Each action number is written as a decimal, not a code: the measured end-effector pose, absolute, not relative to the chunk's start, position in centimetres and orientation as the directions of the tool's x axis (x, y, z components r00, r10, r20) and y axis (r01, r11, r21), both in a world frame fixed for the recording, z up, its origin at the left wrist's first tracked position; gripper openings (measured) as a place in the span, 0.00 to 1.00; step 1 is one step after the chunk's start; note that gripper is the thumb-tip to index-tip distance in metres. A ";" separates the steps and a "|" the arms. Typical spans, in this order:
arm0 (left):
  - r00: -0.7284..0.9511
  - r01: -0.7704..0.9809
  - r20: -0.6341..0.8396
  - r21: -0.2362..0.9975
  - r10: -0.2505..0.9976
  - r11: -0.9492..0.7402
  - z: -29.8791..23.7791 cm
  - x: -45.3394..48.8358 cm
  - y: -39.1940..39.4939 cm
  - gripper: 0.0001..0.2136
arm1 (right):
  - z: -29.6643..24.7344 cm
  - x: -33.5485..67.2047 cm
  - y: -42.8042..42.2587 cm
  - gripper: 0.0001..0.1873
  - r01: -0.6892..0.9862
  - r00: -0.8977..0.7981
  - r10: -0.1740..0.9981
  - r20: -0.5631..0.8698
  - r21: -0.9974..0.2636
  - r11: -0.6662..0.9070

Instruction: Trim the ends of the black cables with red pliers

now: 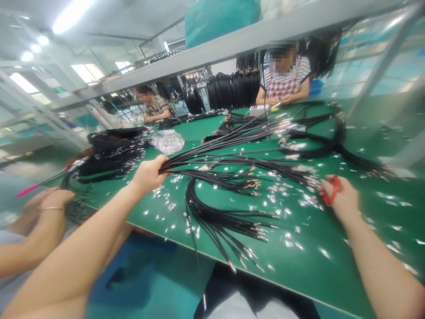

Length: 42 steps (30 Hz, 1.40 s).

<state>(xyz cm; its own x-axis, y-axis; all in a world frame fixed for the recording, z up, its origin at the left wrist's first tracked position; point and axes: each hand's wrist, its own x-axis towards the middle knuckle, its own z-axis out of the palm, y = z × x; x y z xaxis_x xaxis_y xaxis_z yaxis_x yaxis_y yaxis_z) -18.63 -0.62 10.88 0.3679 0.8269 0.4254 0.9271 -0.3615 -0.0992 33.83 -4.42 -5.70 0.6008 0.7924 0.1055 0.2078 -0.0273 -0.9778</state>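
Note:
My left hand (151, 175) is closed around a bundle of black cables (199, 150), which fan out to the right over the green table (206, 257). My right hand (343, 199) grips a tool with red handles (331, 190), scissors or cutters; its blades are too blurred to tell. It is close to the pale ends of some held cables. Nearer to me, a bent bundle of black cables (212, 212) lies with bare copper-coloured tips pointing right. Small shiny scraps (275, 190) are scattered around the cables.
Black cable piles (113, 150) lie at the left beside a clear plastic bag (168, 141). More cables (318, 150) curve at the right. A shelf beam (159, 66) crosses above. Two people sit opposite; another person's hands (49, 199) are close on my left.

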 end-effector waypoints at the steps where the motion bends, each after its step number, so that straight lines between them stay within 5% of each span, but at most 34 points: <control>1: 0.390 0.920 0.445 -0.166 0.806 -0.354 10.1 -19.2 -0.2 0.08 | -5.8 33.9 -4.4 0.23 0.209 0.601 0.792 0.107 -0.977 -0.027; 4: 0.577 0.812 0.357 -0.351 0.735 -0.467 6.9 -20.7 -0.1 0.06 | -5.9 33.9 -4.3 0.23 0.210 0.596 0.795 0.110 -0.977 -0.023; 7: 0.704 0.690 0.175 -0.400 0.689 -0.603 2.8 -22.1 -1.4 0.07 | -5.9 33.8 -4.2 0.22 0.218 0.598 0.794 0.107 -0.975 -0.032; 14: 0.482 0.838 -0.140 -0.213 0.865 -0.502 -2.9 -22.8 -5.2 0.13 | -5.6 33.3 -4.2 0.23 0.265 0.601 0.791 0.113 -0.962 -0.065; 19: 0.541 0.815 -0.340 -0.014 0.769 -0.579 1.3 -19.0 -4.5 0.18 | -5.5 33.0 -4.1 0.26 0.309 0.592 0.796 0.122 -0.947 -0.085; 21: 0.607 0.783 -0.262 0.039 0.750 -0.620 2.6 -16.6 -3.1 0.20 | -5.4 32.8 -4.1 0.26 0.333 0.595 0.794 0.122 -0.937 -0.105; 24: 0.607 0.776 -0.005 -0.214 0.795 -0.594 2.3 -12.9 0.3 0.29 | -5.2 32.6 -4.3 0.27 0.361 0.605 0.787 0.121 -0.923 -0.135; 27: 0.703 0.653 -0.070 -0.328 0.707 -0.682 0.5 -10.2 4.4 0.39 | -4.8 32.4 -4.4 0.28 0.364 0.596 0.796 0.108 -0.920 -0.148; 30: 0.713 0.619 -0.172 -0.300 0.680 -0.726 -1.0 -8.8 7.5 0.42 | -4.1 32.3 -4.4 0.29 0.363 0.584 0.808 0.080 -0.916 -0.172; 37: 0.673 0.662 -0.168 -0.297 0.720 -0.688 -0.9 -8.7 9.5 0.10 | -2.8 32.2 -4.3 0.28 0.340 0.603 0.797 0.045 -0.918 -0.206; 42: 0.497 0.837 0.118 -0.328 0.860 -0.439 1.9 -8.8 11.9 0.09 | -3.3 32.6 -3.6 0.29 0.330 0.592 0.805 -0.030 -0.902 -0.277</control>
<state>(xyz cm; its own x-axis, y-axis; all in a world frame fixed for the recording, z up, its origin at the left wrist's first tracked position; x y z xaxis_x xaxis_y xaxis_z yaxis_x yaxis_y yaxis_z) -8.84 11.87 1.87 0.4969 0.8597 0.1179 0.8367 -0.4386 -0.3281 32.59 -3.65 -3.33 0.5921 0.8053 -0.0304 0.3302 -0.2768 -0.9024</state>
